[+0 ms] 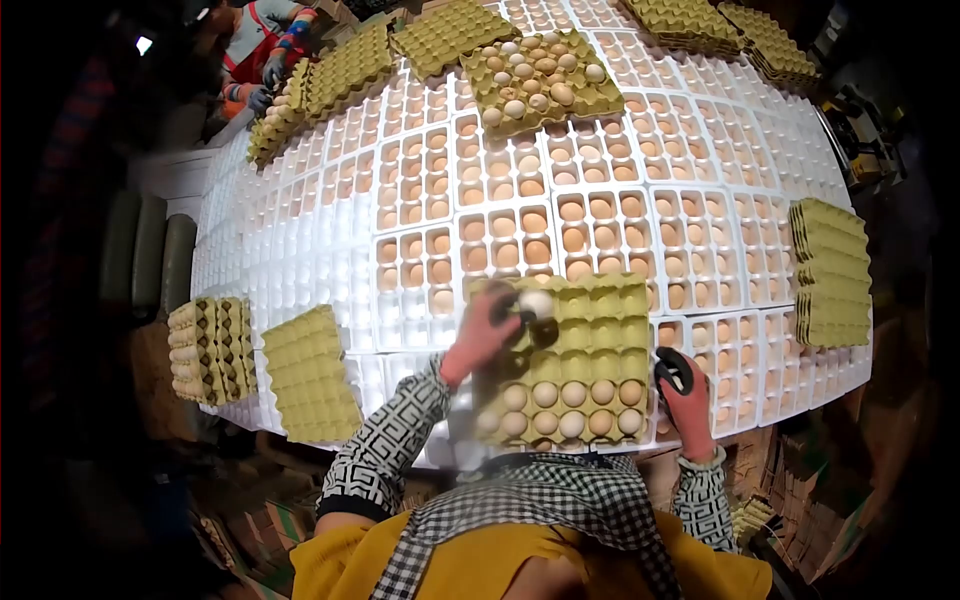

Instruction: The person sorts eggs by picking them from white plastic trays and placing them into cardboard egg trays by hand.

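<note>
Both hands wear pink gloves with black fingertips. My left hand [488, 335], slightly blurred, is closed at its fingertips on a pale egg [537, 305] above the left part of a yellow-green egg tray [612, 340]. Brown and cream eggs [573, 395] fill the tray's near rows; many farther cups are bare. To the right of this tray, my right hand [686, 388] is curled over the white plastic trays. Something pale shows between its fingers, too small to make out. Beyond the hands, brown eggs [535, 250] sit in the white plastic tray [505, 205].
A co-worker [262, 50] in gloves handles a tray at the far left. A pulp tray of eggs [540, 80] lies at the back. Stacked pulp trays stand on the right [832, 270] and left [212, 350], beside a single tray [310, 375].
</note>
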A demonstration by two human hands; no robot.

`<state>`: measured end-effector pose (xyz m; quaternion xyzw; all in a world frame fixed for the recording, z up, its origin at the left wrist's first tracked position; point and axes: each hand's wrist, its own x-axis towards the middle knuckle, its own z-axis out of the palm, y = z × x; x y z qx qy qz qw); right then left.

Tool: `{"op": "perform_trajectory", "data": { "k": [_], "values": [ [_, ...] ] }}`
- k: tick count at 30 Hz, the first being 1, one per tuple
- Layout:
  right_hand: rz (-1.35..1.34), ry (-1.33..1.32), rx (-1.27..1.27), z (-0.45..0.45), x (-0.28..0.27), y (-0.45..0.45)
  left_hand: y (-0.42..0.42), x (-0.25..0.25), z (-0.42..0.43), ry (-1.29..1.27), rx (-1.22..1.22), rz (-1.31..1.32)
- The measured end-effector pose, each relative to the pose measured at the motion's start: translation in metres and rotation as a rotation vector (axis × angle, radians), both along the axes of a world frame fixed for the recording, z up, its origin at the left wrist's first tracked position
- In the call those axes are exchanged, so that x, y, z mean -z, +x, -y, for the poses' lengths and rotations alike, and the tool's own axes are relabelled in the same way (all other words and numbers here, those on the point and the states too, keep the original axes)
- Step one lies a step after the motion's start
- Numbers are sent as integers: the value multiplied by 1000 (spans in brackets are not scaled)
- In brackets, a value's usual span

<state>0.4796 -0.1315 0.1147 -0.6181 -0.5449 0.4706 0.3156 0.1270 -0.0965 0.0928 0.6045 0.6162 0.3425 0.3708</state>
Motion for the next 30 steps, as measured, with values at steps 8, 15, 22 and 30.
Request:
{"op": "perform_trajectory", "data": {
  "k": [8,15,22,30],
  "values": [
    [111,-124,43,18,-6,-8,-70,7,-314,124,-540,-123],
    [325,-54,-12,33,-4,-1,-82,15,-349,19,-349,-351],
    [664,165,-306,68,26,0,-15,-35,-111,-31,241,-29],
    [745,125,-436,70,-3,-13,47,-31,70,66,536,-401]
  ]
}}
